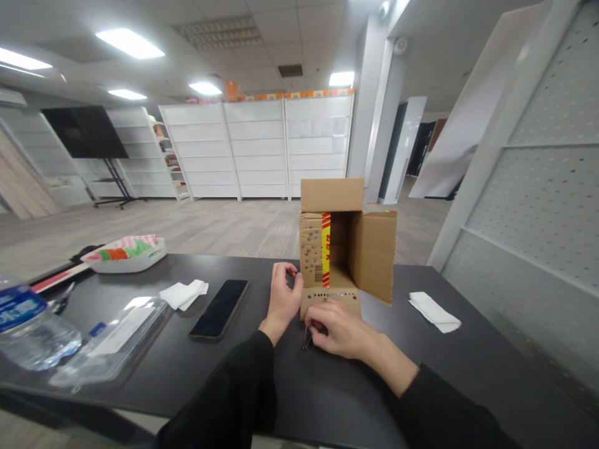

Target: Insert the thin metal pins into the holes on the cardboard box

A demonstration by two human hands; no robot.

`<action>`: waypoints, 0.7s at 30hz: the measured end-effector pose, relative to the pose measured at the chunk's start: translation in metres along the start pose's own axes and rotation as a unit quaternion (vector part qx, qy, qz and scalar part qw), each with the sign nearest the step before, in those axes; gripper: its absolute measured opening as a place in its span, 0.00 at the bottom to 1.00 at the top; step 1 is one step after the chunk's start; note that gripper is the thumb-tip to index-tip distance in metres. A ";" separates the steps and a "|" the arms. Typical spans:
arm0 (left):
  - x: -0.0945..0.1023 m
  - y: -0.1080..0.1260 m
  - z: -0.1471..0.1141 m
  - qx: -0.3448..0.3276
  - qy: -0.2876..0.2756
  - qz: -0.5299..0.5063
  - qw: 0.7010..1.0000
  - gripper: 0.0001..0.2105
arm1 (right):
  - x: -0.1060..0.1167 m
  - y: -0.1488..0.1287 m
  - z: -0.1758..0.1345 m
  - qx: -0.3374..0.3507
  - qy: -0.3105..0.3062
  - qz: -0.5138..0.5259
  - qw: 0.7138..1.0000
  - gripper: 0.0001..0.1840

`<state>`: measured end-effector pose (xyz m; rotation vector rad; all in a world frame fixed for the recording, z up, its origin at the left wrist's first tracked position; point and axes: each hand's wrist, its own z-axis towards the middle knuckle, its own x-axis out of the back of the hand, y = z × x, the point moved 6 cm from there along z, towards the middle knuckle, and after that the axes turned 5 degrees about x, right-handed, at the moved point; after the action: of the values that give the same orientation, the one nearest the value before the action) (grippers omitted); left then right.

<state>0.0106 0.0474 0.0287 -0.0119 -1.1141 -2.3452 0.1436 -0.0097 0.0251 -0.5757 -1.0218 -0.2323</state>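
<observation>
A cardboard box (377,255) stands on the dark table with its flaps spread and its opening toward me. Small grey round dots cover its left flap (311,249), which also bears a yellow and red tape strip (326,249). A row of small dots or holes runs along the lower flap (337,294). My left hand (283,296) is closed in a pinch at the box's left edge; what it pinches is too small to make out. In front of the lower flap, my right hand (339,327) is closed on a thin two-pronged metal piece (306,338), its prongs pointing toward me.
Left of my hands lie a phone (219,310), folded tissue (182,294) and a clear plastic case (116,340). A water bottle (35,327) and a white basket (126,264) are farther left. More tissue (434,312) lies at right, near a perforated panel (538,218).
</observation>
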 end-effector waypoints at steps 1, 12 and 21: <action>0.000 0.000 0.000 0.000 0.000 0.000 1.000 0.05 | -0.001 0.000 0.000 -0.004 -0.006 0.002 1.000 0.09; 0.000 0.000 0.000 -0.005 0.000 0.004 1.000 0.04 | 0.000 -0.007 0.000 -0.020 -0.045 0.007 0.999 0.09; 0.000 0.001 0.000 -0.002 -0.002 0.001 1.000 0.05 | -0.001 -0.010 0.000 -0.025 -0.063 0.017 0.998 0.08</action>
<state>0.0109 0.0468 0.0298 -0.0186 -1.1114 -2.3462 0.1385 -0.0179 0.0272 -0.6580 -1.1297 -0.1942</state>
